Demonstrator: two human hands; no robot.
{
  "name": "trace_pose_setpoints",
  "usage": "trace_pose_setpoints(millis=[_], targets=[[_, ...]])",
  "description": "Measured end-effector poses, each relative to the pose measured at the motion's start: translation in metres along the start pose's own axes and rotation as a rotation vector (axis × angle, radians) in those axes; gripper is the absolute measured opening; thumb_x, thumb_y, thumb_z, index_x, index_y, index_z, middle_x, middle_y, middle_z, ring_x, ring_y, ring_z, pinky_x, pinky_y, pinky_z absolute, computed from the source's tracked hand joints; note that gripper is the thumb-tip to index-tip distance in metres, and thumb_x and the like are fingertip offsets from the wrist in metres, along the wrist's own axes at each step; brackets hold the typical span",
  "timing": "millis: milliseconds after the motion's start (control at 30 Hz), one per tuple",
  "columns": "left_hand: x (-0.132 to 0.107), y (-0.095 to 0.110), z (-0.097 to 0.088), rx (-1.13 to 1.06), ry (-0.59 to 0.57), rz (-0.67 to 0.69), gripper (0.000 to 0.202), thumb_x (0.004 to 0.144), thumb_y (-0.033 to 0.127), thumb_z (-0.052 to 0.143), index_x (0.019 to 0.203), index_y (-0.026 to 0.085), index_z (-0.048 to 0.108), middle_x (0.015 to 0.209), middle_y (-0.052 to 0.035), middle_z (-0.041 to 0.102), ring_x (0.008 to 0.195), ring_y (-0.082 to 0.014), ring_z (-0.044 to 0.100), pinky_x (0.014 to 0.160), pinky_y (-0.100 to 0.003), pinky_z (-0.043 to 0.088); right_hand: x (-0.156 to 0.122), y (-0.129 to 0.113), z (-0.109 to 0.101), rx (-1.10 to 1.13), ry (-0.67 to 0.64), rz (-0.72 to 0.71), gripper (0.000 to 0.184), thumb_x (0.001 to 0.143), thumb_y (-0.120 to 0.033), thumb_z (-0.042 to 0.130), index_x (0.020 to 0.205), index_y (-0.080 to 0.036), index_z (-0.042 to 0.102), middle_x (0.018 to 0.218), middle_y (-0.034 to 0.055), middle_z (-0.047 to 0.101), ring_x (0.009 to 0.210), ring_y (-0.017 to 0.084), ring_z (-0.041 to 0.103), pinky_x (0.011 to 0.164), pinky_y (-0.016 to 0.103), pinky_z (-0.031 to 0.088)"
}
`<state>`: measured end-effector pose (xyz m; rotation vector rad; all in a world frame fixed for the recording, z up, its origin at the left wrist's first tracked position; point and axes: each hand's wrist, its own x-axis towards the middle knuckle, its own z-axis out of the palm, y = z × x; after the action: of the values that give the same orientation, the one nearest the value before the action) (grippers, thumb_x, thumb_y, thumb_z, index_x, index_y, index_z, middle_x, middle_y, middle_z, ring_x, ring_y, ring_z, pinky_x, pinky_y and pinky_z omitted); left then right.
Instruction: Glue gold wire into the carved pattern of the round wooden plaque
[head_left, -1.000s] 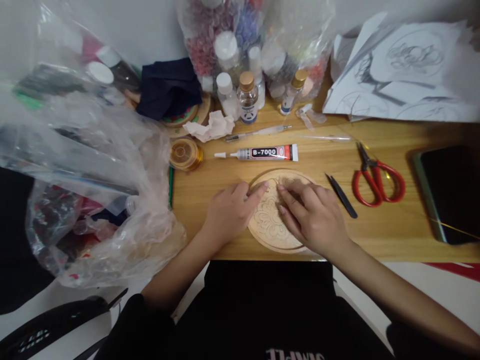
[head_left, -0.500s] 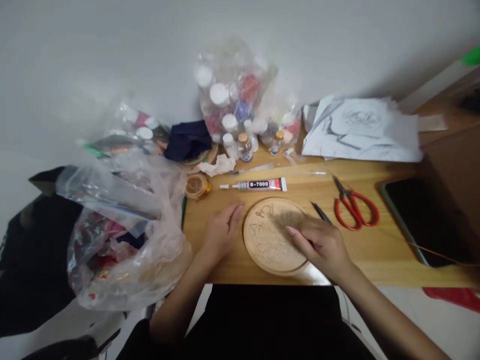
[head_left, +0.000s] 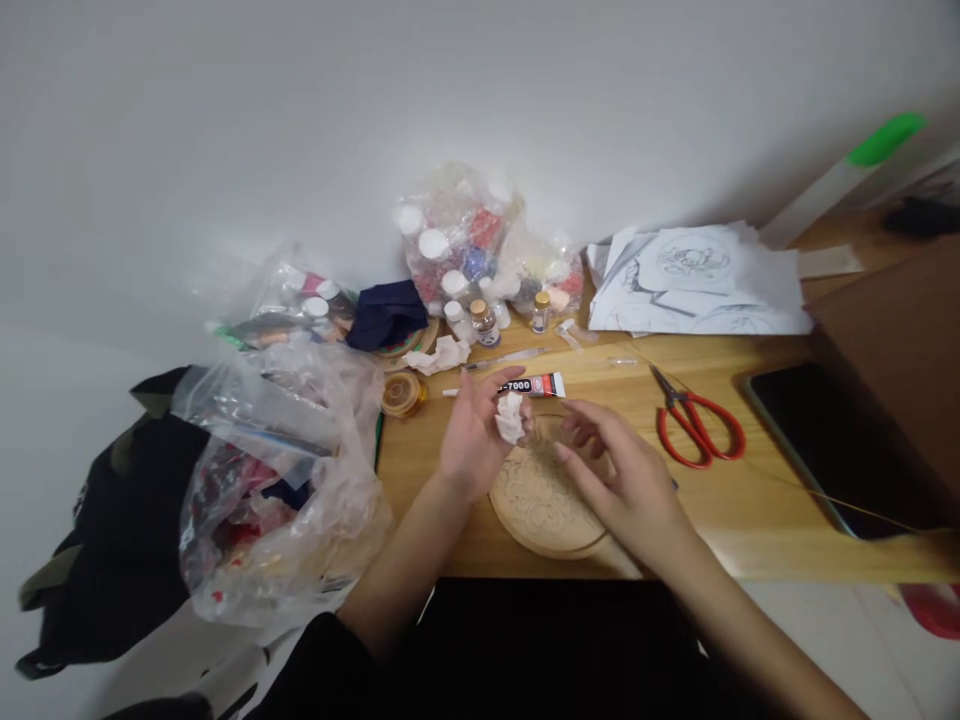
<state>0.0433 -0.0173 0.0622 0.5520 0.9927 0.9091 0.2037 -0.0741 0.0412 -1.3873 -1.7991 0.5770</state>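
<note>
A crumpled white tissue (head_left: 510, 418) rests in my left hand (head_left: 474, 440), which is turned palm up with the fingers curled beside it. Opposite it, my right hand (head_left: 628, 480) hovers with thumb and fingers apart and nothing visible between them. Below both hands lies a round, pale hoop-like disc (head_left: 544, 505) with a flower pattern drawn in dark lines; my hands cover its upper and right parts. Just behind my left fingers is a B-7000 glue tube (head_left: 546, 384), its middle partly hidden.
Red-handled scissors (head_left: 701, 430) and a dark phone (head_left: 832, 440) lie to the right. Papers with line drawings (head_left: 697, 280) sit at the back. Bagged bottles (head_left: 457, 250) stand by the wall. An amber round container (head_left: 401, 394) and a plastic bag (head_left: 300, 500) are left.
My left hand has risen from the table to above the disc and now shows a tissue. My right hand has lifted off the disc and opened. The view has shifted slightly.
</note>
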Motion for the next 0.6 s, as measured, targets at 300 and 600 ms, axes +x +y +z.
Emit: trace_pose_setpoints(millis=[300, 600], targets=[[-0.002, -0.015, 0.015, -0.029, -0.118, -0.08, 0.063, 0.1, 0.059, 0.015, 0.127, 0.016, 0.053, 0.1, -0.0097, 0.068, 0.086, -0.0214, 0.064, 0.081, -0.035, 0.049, 0.01, -0.004, 0.012, -0.294, 0.147, -0.164, 0.03, 0.088, -0.033, 0.065, 0.113, -0.016, 0.065, 0.108, 0.0136, 0.064, 0.096, 0.026, 0.061, 0.079, 0.042, 0.052], [-0.002, -0.008, 0.009, -0.154, -0.158, -0.101, 0.058, 0.1, 0.059, 0.025, 0.136, 0.018, 0.044, 0.103, -0.0106, 0.067, 0.091, -0.0194, 0.066, 0.08, -0.031, 0.049, 0.031, -0.004, -0.008, -0.287, 0.04, -0.245, 0.011, 0.086, -0.02, 0.062, 0.082, -0.022, 0.071, 0.088, 0.0041, 0.073, 0.081, 0.017, 0.066, 0.071, 0.032, 0.053]])
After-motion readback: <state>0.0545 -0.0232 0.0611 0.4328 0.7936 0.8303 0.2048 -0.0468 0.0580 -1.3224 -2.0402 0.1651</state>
